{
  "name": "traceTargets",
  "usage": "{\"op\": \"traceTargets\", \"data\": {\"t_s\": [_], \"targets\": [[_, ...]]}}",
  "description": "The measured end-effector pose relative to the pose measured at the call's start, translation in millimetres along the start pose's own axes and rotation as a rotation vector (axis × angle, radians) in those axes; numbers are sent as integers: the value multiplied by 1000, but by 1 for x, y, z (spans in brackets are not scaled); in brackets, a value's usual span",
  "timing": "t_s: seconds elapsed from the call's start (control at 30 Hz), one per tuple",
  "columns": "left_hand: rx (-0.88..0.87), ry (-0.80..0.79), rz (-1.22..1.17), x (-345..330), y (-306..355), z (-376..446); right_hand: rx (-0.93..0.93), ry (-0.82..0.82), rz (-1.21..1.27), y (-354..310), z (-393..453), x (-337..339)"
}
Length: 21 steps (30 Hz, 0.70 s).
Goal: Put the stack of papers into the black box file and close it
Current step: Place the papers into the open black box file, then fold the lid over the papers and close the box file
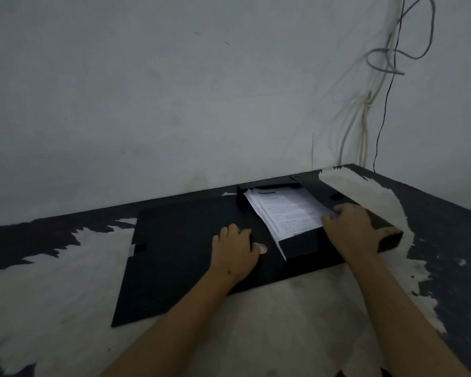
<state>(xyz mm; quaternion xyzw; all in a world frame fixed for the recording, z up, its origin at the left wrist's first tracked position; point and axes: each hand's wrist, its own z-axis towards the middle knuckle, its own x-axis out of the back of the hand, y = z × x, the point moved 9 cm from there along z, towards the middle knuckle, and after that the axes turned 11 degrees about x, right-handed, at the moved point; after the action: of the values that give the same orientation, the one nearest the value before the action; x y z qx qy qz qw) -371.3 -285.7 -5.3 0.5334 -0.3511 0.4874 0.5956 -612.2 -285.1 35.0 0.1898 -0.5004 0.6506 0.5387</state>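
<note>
The black box file (302,244) lies open on the table, its wide lid (180,257) folded out flat to the left. A stack of printed white papers (286,210) sits slanted inside the tray, its left edge riding up over the tray's wall. My right hand (350,227) rests on the stack's right edge and the tray's right side, fingers spread over both. My left hand (234,251) presses palm-down on the spine area next to a round metal finger ring (263,249), fingers curled.
The table (297,308) is worn, black with large pale patches where the surface has peeled. A grey wall stands right behind the file. Loose cables (365,123) hang down the wall at the back right corner.
</note>
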Motion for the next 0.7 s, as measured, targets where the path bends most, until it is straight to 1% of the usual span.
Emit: {"op": "traceTargets", "data": {"t_s": [0.1,0.23,0.3,0.33,0.4,0.43,0.47,0.53,0.57,0.7], "targets": [[40,5,-3,15,-47,-12,194,-37,55,-39,-9,-6],[145,34,37,41,-118,-30,475,-174,231,-99,-41,-24],[230,85,69,53,-156,-44,617,-309,322,-131,-66,-35],[271,119,60,58,-172,-51,673,-414,354,-145,-81,-43],[346,171,-40,67,-196,-63,711,-660,399,-164,-112,-60],[372,191,-105,72,-204,-66,724,-747,383,-169,-126,-67],[387,206,-160,76,-208,-68,765,-788,328,-174,-137,-73],[396,222,-217,82,-210,-70,878,-780,172,-181,-150,-80],[393,221,-215,82,-208,-71,899,-761,137,-182,-151,-81],[368,231,-194,80,-206,-70,901,-678,125,-185,-144,-74]]}}
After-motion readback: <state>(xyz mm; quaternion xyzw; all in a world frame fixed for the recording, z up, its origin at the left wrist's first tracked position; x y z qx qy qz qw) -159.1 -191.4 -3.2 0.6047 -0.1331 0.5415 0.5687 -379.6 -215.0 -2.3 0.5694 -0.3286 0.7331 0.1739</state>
